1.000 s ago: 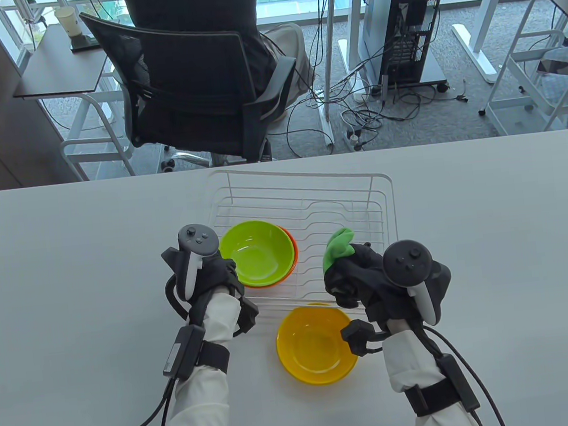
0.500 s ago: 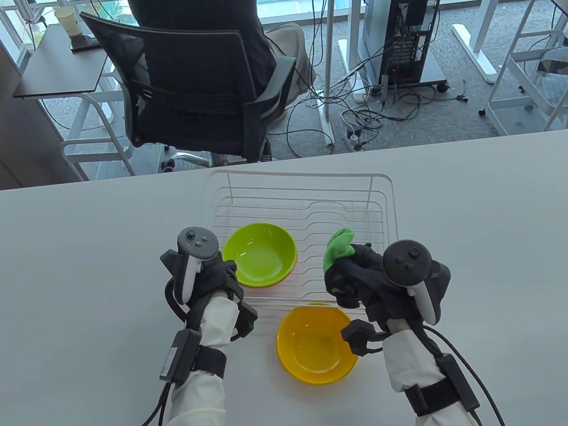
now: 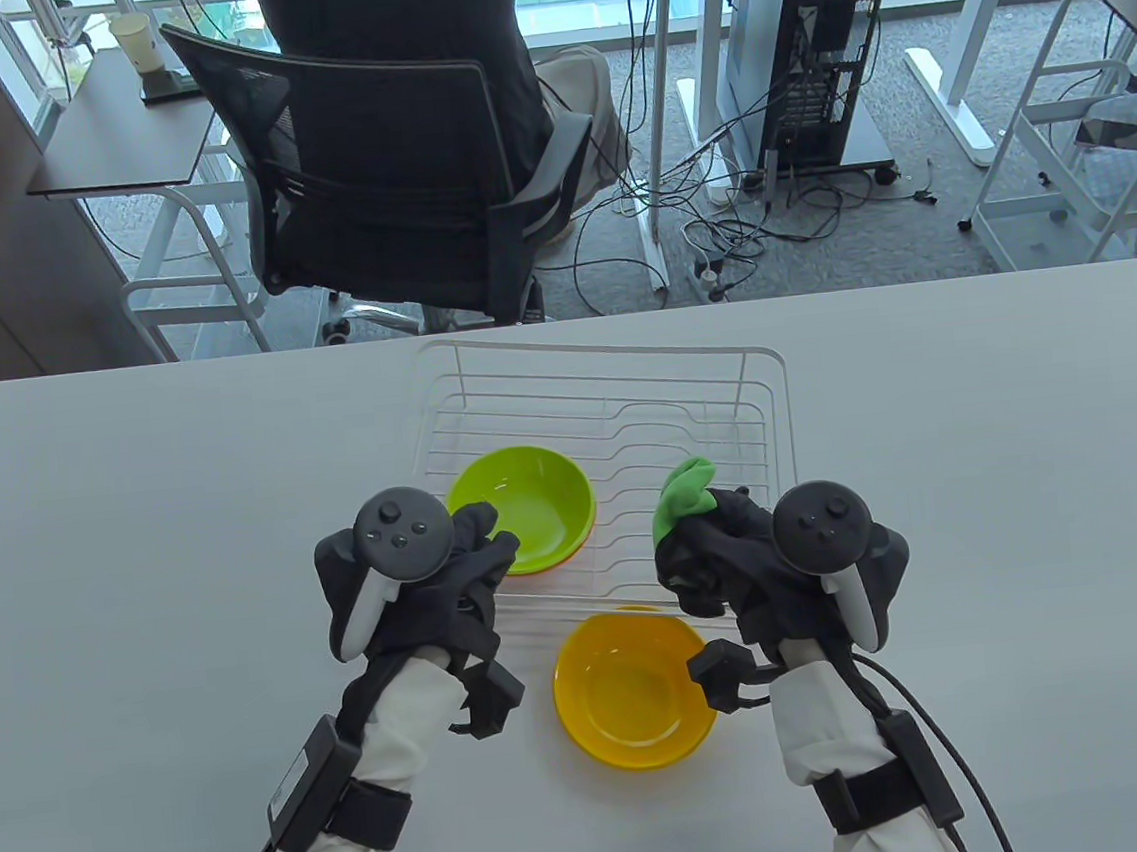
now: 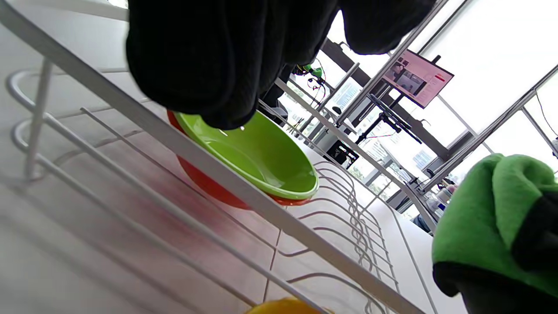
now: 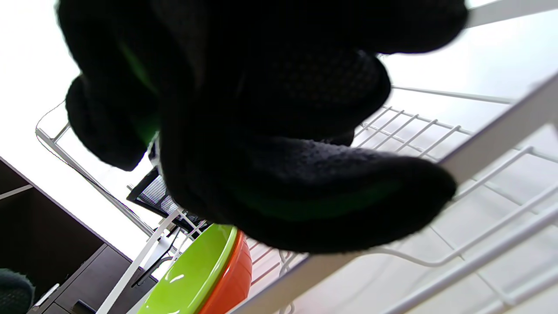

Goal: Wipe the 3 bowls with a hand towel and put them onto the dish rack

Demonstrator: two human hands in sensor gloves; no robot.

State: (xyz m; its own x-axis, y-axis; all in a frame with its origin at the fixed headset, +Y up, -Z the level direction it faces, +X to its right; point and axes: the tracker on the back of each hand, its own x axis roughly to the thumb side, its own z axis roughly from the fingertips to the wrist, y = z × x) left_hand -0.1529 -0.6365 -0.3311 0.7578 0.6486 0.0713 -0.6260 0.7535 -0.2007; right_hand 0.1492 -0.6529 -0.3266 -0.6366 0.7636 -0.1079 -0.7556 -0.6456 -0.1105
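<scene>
My view, surfaces only: green bowl point(image 3: 522, 511), orange bowl point(image 4: 205, 185) under it and yellow bowl point(image 3: 632, 691) look like glossy smooth plastic w/ highlights. Dish rack point(image 3: 617, 411): white coated wire, smooth. Hand towel point(image 3: 681, 498): soft matt green cloth. Gloves: black knit fabric, matt. Table point(image 3: 138, 548): matt, smooth.

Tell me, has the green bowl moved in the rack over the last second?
Yes, slightly. The green bowl has slid right in the dish rack and now covers the orange bowl beneath it almost fully.
</scene>
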